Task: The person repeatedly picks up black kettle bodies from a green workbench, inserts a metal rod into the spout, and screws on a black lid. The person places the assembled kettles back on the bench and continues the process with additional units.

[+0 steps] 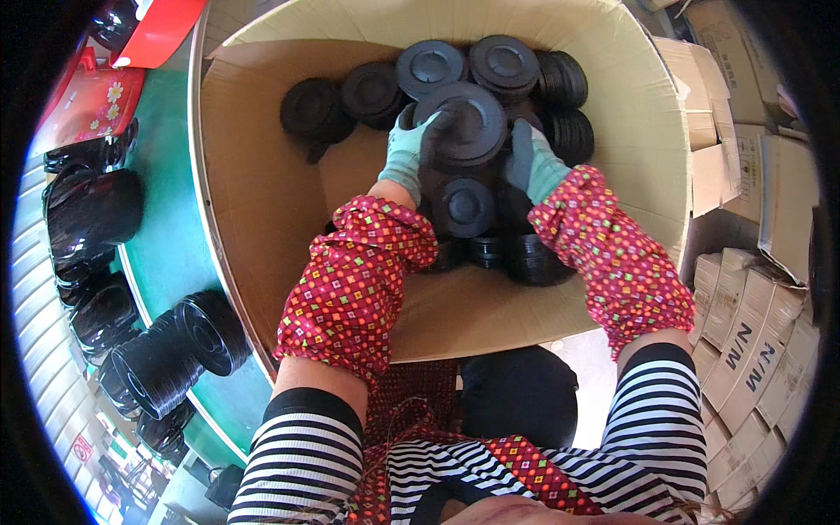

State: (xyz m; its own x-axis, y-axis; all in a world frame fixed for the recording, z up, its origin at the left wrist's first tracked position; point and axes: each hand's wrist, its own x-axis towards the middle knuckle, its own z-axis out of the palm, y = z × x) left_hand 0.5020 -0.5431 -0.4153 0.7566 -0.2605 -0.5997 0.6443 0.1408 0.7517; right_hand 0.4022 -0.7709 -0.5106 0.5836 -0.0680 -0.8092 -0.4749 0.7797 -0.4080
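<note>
Two gloved hands reach into a large cardboard box (pixel 249 131) that holds stacks of round black plastic discs with raised centres. My left hand (pixel 409 147) grips the left side of a raised stack of black discs (pixel 470 118), its thumb over the top rim. On the stack's right side is my right hand (pixel 532 162), fingers together and turned inward; their tips are partly hidden. Around it stand more stacks, such as the far stack (pixel 504 63) and the nearer stack (pixel 464 207). A few stacks lie on their sides, including the right one (pixel 569 136).
On the left, a green table (pixel 171 206) bears stacks of black discs (pixel 162 363) and shiny black rounded parts (pixel 96 210). A red flowered container (pixel 87 101) sits farther back. Cardboard cartons (pixel 744 332) are piled along the right. A black round seat (pixel 519 395) shows below the box.
</note>
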